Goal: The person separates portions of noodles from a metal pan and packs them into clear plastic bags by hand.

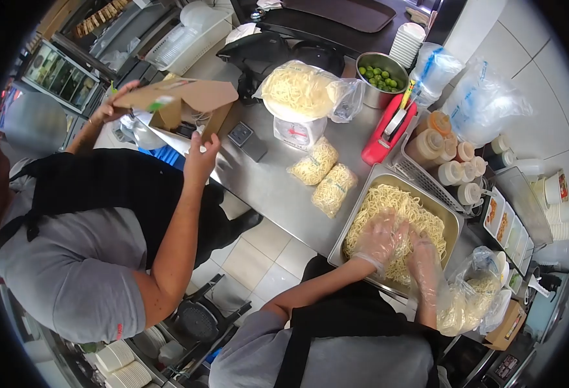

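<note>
A metal tray (336, 252) full of loose noodles (394, 202) lies on the steel counter. Both my hands wear clear plastic gloves and are down in the noodles. My left hand (380, 242) is at the middle of the tray, its fingers partly sunk among the strands. Close beside it on the right is my right hand (423, 262), whose fingertips are hidden. Whether either hand grips noodles cannot be made out. Two bags of noodles (315, 161) rest left of the tray. Behind them a white scale (299, 131) bears a larger noodle bag (297, 90).
At the left, a co-worker (97, 220) holds an open cardboard box (210, 96). A red tape dispenser (381, 139), a metal bowl of limes (380, 97) and a basket (420, 169) of sauce bottles stand behind the tray. More bagged noodles (469, 304) are at right.
</note>
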